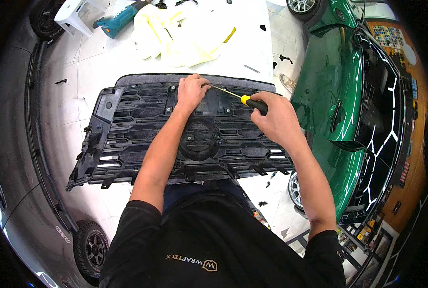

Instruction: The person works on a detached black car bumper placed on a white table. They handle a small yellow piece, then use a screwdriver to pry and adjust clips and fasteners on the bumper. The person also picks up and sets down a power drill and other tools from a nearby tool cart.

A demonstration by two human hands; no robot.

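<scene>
A black plastic car grille [238, 129] lies in front of me, ribbed back side up, with its far edge over the white table. My right hand [277, 117] is wrapped round the black and yellow handle of a screwdriver [256, 103]. Its thin shaft slants left to the upper middle of the grille. At the shaft's tip, my left hand [191, 92] rests on the grille with fingers curled and thumb close to the tip. Whatever its fingers pinch there is hidden. Several screws show around a rectangular plate [205, 104] in the grille, beside a round emblem mount [199, 139].
On the white table [247, 48] lie a crumpled pale yellow cloth [170, 41] and a teal power tool [120, 21]. A white stool [74, 17] stands far left. A dark grey car [12, 144] flanks me on the left, a green car [329, 81] on the right. Small black pieces [285, 58] litter the floor.
</scene>
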